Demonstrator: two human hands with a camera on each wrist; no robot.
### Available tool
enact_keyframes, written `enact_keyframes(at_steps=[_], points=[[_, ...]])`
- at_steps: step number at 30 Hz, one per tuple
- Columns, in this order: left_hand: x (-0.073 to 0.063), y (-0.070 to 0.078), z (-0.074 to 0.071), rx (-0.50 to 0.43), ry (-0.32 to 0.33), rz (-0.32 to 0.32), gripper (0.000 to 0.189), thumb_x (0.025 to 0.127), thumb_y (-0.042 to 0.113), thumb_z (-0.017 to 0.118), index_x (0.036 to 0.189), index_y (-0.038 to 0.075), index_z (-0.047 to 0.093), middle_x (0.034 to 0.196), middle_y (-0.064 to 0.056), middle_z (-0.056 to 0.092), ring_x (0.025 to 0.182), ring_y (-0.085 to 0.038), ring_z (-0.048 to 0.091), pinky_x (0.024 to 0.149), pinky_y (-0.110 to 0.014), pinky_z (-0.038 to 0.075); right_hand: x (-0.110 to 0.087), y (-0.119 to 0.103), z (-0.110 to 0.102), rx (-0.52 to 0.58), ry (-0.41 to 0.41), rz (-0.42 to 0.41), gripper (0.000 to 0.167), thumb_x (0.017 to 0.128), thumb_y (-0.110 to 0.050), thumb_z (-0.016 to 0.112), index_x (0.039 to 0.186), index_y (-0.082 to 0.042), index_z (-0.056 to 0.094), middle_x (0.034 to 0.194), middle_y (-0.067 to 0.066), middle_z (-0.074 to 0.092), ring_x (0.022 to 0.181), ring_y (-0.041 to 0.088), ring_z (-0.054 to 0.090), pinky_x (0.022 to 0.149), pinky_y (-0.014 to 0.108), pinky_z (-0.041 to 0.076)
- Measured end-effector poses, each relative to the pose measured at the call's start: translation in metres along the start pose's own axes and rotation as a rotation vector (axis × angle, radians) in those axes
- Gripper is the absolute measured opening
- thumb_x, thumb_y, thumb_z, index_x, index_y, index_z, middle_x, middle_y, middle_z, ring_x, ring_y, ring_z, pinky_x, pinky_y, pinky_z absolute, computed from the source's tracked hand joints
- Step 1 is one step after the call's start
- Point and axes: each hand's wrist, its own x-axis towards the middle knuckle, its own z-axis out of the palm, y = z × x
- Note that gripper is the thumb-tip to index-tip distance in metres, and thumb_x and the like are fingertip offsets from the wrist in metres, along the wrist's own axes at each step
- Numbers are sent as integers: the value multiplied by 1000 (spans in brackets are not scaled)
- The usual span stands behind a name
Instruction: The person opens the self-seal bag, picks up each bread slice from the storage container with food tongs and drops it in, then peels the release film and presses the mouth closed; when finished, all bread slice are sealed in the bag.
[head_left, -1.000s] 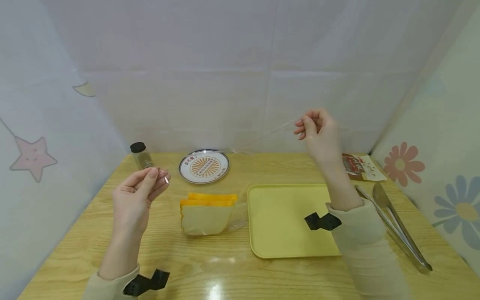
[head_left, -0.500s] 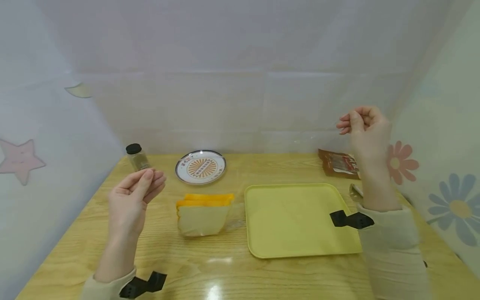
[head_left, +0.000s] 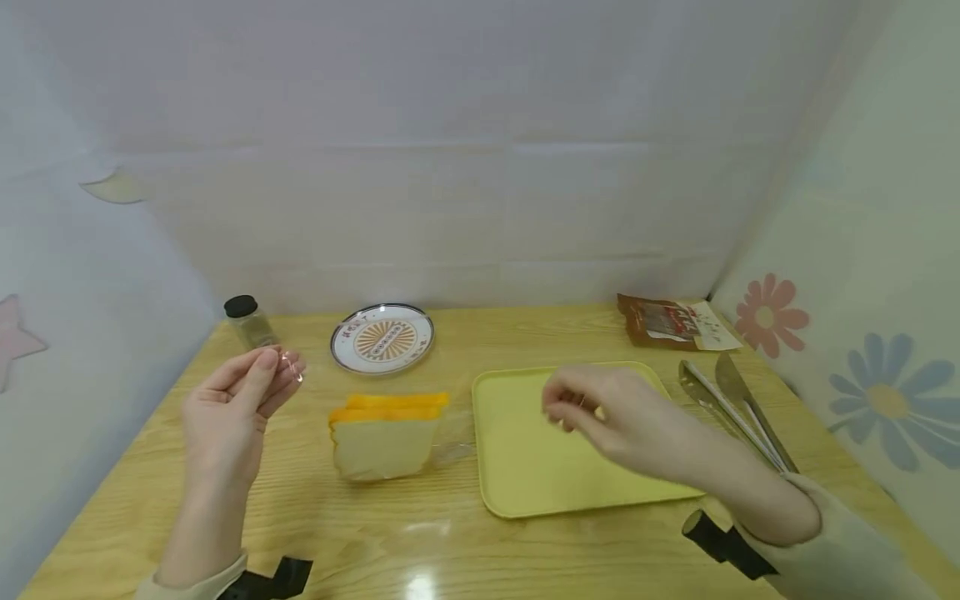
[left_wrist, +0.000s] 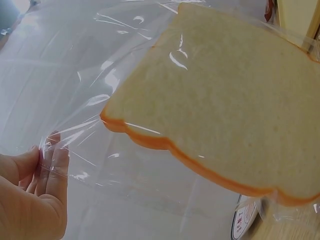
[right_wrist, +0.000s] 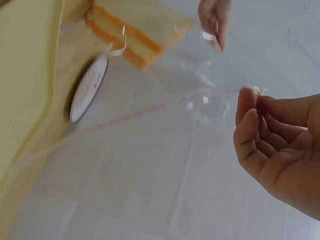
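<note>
Bread slices with orange-brown crusts stand on the table inside a clear plastic bag. My left hand is raised at the left and pinches an edge of the bag, which stretches from the fingertips to the bread in the left wrist view. Over the yellow tray, my right hand is raised with curled fingers. In the right wrist view its thumb and forefinger pinch the end of a thin clear strip with faint red print, which trails away to the lower left.
The yellow tray lies right of the bread. Behind are a printed plate and a black-capped jar. A brown packet, metal tongs and a broad-bladed metal utensil lie at the right.
My right hand went right, then came back left and down over the tray. The left hand keeps its pinch. The head view has turned slightly right.
</note>
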Motion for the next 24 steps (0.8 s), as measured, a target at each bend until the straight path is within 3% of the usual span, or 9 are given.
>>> enact_keyframes(at_steps=[5, 9, 15, 24], points=[[0, 2, -1, 11, -1, -4, 20, 84, 0, 65, 101, -9, 67, 85, -12, 74, 78, -20, 72, 73, -31, 57, -1, -24, 41, 99, -354, -83, 14, 96, -8, 52, 84, -12, 58, 74, -9, 61, 63, -10, 46, 54, 8, 46], [1, 2, -2, -5, -16, -5, 20, 84, -1, 64, 102, -10, 67, 85, -12, 74, 78, -20, 72, 73, -31, 57, 5, -30, 79, 148, -523, -126, 16, 98, -10, 49, 85, -12, 58, 71, -10, 60, 57, -13, 43, 49, 5, 42], [1, 2, -2, -22, -30, -3, 19, 85, -2, 63, 102, -10, 67, 86, -13, 74, 77, -20, 72, 72, -31, 58, 38, -27, 129, 50, -548, -125, 16, 98, -9, 49, 86, -12, 59, 71, -12, 57, 56, -9, 43, 50, 4, 39], [0, 2, -4, -38, -35, 1, 17, 85, -4, 61, 101, -9, 68, 86, -13, 74, 78, -21, 72, 72, -32, 58, 72, -38, 181, 45, -623, -197, 15, 94, -8, 53, 93, -11, 68, 75, -10, 63, 58, -9, 46, 57, 0, 39]])
